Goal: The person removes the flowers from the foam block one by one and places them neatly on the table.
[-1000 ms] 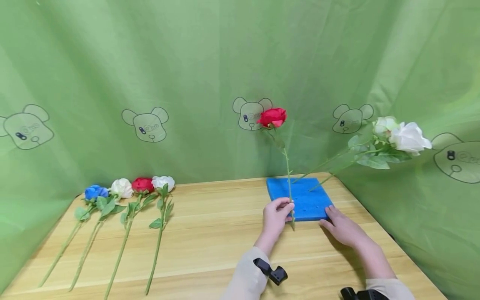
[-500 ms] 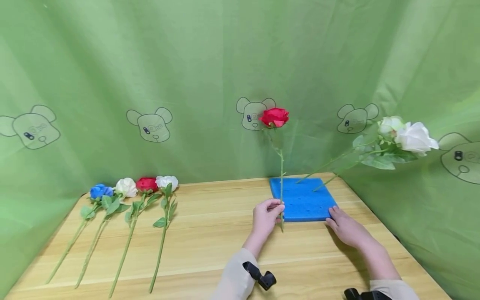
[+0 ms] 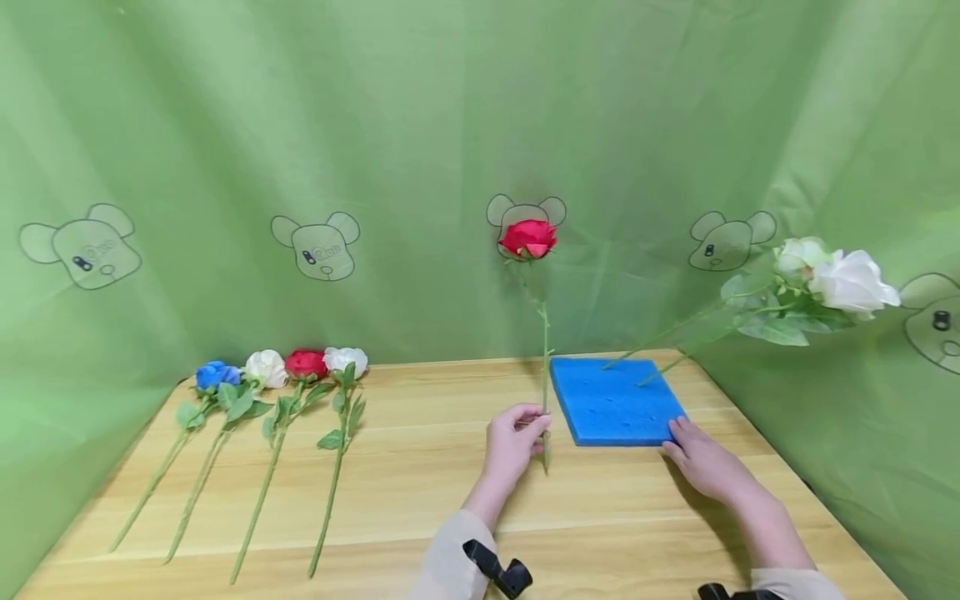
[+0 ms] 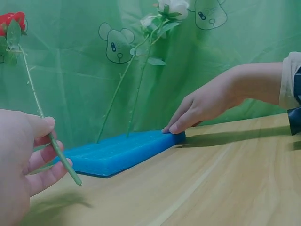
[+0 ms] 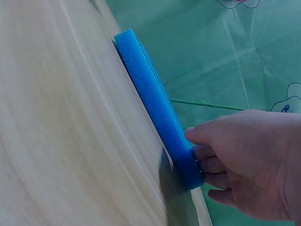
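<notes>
My left hand (image 3: 512, 442) pinches the lower stem of a red rose (image 3: 529, 239) between thumb and fingers, left of the blue foam board (image 3: 615, 421). The rose is upright, its stem's bare lower end (image 4: 71, 172) hanging free above the table in the left wrist view. My right hand (image 3: 708, 462) rests on the board's near right corner, fingers fairly straight and thumb at the edge. Two white roses (image 3: 851, 282) lean to the right, their stems standing in the far part of the board. Small holes dot its top.
On the left of the wooden table (image 3: 420, 500) lie a blue rose (image 3: 217, 375), a cream rose (image 3: 266, 368), another red rose (image 3: 306, 363) and a white rose (image 3: 346, 359), side by side. A green curtain (image 3: 420, 167) closes off the back and sides.
My left hand has carried the red rose leftward, from in front of the foam board to beside its left edge. The right hand stays on the board's corner. The head view has shifted slightly.
</notes>
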### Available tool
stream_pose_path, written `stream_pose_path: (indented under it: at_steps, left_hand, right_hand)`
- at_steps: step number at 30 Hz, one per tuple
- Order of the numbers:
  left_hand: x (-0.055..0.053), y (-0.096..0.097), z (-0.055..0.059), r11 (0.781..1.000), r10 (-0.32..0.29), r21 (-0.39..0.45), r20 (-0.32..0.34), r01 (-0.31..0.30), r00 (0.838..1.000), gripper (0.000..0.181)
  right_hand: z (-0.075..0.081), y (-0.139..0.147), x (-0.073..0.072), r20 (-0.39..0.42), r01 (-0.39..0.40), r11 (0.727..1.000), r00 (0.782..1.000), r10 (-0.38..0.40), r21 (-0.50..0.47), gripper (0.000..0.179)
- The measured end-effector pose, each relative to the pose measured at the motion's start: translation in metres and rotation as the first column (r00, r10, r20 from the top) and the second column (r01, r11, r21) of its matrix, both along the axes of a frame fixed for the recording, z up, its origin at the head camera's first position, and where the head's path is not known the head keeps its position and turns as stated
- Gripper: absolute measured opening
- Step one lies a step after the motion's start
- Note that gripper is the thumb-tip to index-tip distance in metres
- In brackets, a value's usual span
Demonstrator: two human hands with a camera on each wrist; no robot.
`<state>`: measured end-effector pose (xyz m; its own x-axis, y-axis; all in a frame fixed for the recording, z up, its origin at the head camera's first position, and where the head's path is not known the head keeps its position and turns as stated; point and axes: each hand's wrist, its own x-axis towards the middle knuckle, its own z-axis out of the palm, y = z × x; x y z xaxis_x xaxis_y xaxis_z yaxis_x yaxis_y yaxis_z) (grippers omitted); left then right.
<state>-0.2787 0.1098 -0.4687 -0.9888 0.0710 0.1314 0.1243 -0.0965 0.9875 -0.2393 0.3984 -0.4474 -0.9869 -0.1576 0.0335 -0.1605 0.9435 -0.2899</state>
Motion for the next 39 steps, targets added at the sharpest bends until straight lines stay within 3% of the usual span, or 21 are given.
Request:
stream_pose_path:
  at_steps: [10, 21, 29, 39]
  left_hand:
    - [0.012, -0.029, -0.001, 1.000, -0.006, -0.019, 0.018, 0.007, 1.000, 0.025]
    - [0.025, -0.069, 0.009, 0.998, 0.004, -0.068, 0.014, -0.003, 1.000, 0.024]
    - [0.034, -0.093, 0.017, 0.993, -0.017, -0.114, 0.020, 0.019, 1.000, 0.024]
    - [0.045, -0.118, 0.017, 0.988, -0.066, -0.137, 0.066, 0.075, 0.996, 0.026]
  right_hand:
    - [-0.004, 0.005, 0.001, -0.003, 0.007, 1.000, 1.000, -0.007, 0.011, 0.056]
    - [-0.006, 0.006, 0.003, -0.015, 0.004, 1.000, 1.000, -0.004, -0.005, 0.055]
    - [-0.007, 0.006, 0.001, -0.013, 0.003, 1.000, 1.000, -0.003, 0.001, 0.055]
    - [-0.003, 0.002, -0.003, -0.006, -0.005, 1.000, 1.000, 0.005, 0.003, 0.056]
